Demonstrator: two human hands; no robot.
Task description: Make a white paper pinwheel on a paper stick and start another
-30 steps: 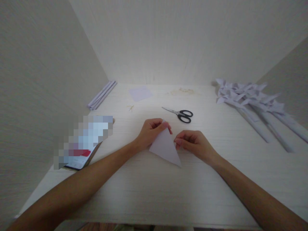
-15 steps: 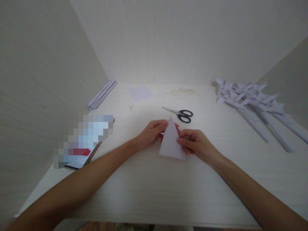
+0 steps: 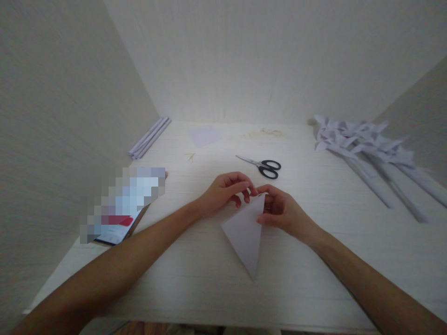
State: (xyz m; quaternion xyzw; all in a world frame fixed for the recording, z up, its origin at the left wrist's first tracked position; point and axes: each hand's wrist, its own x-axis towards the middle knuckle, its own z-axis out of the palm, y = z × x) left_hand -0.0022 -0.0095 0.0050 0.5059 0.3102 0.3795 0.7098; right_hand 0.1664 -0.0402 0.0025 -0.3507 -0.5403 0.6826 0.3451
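Note:
A white sheet of paper, folded into a triangle point(image 3: 245, 230), hangs over the table with its sharp tip pointing down toward me. My right hand point(image 3: 287, 209) pinches it at the right edge, thumb in front and the other fingers behind. At the paper's upper edge is my left hand point(image 3: 223, 193), fingers curved and apart, its fingertips close to those of my right hand. Whether the left fingertips touch the paper's top corner is hard to make out. Just beyond the hands lies a pair of scissors point(image 3: 260, 165) with black handles, blades pointing left.
Paper pinwheels point(image 3: 363, 137) on rolled sticks are heaped at the right. Rolled paper tubes point(image 3: 150, 138) lie at the back left, near a square paper sheet point(image 3: 205, 135). A phone point(image 3: 115, 232), partly blurred out, rests at the left. Small tan scraps point(image 3: 190, 156) lie mid-table.
The folded paper has turned, so its sharp tip now points down instead of up. My left hand has let go of its left edge; my right hand still pinches it.

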